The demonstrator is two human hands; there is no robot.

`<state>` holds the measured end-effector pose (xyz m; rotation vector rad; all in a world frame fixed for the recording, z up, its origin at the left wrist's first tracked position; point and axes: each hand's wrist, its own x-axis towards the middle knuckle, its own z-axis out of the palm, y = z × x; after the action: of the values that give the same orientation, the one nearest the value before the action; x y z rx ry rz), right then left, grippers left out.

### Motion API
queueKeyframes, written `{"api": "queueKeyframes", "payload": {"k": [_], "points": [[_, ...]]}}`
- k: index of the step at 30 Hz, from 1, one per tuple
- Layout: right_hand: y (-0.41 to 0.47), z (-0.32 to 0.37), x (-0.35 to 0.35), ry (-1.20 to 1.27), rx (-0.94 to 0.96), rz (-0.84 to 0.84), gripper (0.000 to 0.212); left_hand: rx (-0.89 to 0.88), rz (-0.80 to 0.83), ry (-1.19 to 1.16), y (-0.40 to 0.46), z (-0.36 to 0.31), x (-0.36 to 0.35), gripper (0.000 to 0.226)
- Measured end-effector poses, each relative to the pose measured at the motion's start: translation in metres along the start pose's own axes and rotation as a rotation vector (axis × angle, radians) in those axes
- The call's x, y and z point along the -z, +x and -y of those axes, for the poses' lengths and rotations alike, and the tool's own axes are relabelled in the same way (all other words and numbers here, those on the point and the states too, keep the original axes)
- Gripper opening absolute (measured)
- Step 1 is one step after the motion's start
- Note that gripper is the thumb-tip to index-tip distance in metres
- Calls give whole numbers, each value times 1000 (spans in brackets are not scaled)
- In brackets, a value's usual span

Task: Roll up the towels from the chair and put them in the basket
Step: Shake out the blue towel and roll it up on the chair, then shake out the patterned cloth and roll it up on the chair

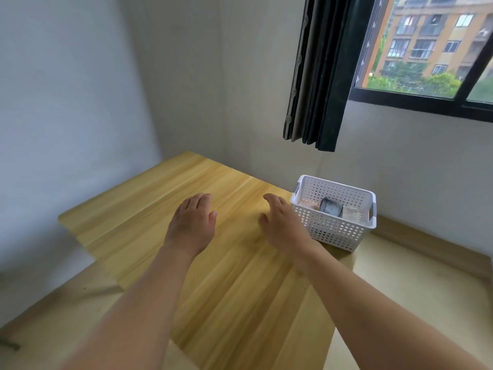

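We held our left hand (192,218) and right hand (283,222) open and empty above the desk (149,209); three rolled towels (331,207) lay inside the white basket (333,231) at its far right corner.

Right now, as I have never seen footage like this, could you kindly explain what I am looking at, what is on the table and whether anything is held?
There is no machine: one camera worn on a person's head looks down at their bare arms. The left hand and right hand are open over a wooden table, holding nothing. At the table's right edge stands a white perforated basket with rolled towels inside. Behind are a dark curtain and a window. No chair is in view.
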<state>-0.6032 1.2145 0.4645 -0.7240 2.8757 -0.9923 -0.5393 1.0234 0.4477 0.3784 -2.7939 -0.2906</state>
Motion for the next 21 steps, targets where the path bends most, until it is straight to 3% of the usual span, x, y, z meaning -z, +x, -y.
{"api": "queueKeyframes", "payload": {"k": [5,9,13,21], "points": [[-36,70,-58,3,16,62,46,3,15,33,-48,81,35,49],[-54,144,-102,14,-4,-14,43,-64,-4,26,-74,156,66,49],[-85,213,-151,18,-33,-23,49,-129,86,57,-105,232,86,48],[-91,313,-225,31,-44,7,51,-53,52,-19,-149,358,126,47]]}}
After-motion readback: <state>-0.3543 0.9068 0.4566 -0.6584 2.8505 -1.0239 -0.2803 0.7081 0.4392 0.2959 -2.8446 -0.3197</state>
